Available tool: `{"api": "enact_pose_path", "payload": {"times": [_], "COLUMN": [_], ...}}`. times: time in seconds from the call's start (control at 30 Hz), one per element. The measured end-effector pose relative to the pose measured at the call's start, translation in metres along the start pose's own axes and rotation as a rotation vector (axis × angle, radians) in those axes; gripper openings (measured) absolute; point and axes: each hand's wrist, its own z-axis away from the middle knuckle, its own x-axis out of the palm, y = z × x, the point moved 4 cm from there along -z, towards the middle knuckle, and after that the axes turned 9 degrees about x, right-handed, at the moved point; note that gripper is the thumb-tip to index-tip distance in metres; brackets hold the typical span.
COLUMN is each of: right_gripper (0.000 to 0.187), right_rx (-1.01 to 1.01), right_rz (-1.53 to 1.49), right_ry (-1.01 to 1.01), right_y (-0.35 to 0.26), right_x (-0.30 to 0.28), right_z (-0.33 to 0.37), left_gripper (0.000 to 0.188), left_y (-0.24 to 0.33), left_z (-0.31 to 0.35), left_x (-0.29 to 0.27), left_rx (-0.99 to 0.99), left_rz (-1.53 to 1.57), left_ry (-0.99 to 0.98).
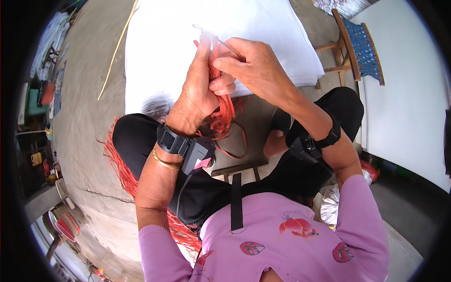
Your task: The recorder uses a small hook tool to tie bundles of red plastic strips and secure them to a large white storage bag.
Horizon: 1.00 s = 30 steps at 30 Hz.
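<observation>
Left hand closed around red strand bundle above the near edge of the white sheeting, apparently to steady it; right hand pinches a thin rod-like piece alongside, seemingly for control.

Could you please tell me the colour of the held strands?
The strands are orange-red, clearest in the head view.
</observation>
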Motion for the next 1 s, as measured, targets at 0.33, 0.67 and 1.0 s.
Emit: {"api": "enact_pose_path", "payload": {"times": [0.33,0.67,1.0], "right_gripper": [0.024,0.023,0.036], "right_rx": [0.036,0.003,-0.041], "right_rz": [-0.235,-0.304,-0.002], "right_ry": [0.012,0.181,0.233], "right_y": [0.012,0.019,0.016], "right_x": [-0.005,-0.011,-0.016], "right_z": [-0.005,-0.009,-0.011], "left_gripper": [0.057,0.025,0.012], "left_y": [-0.004,0.023,0.027], "left_z": [-0.006,0.006,0.005], "left_x": [0.0,0.002,-0.001], "left_rx": [-0.077,0.207,0.339], "left_rz": [0.001,-0.371,-0.614], "left_ry": [-0.112,-0.099,0.042]}}
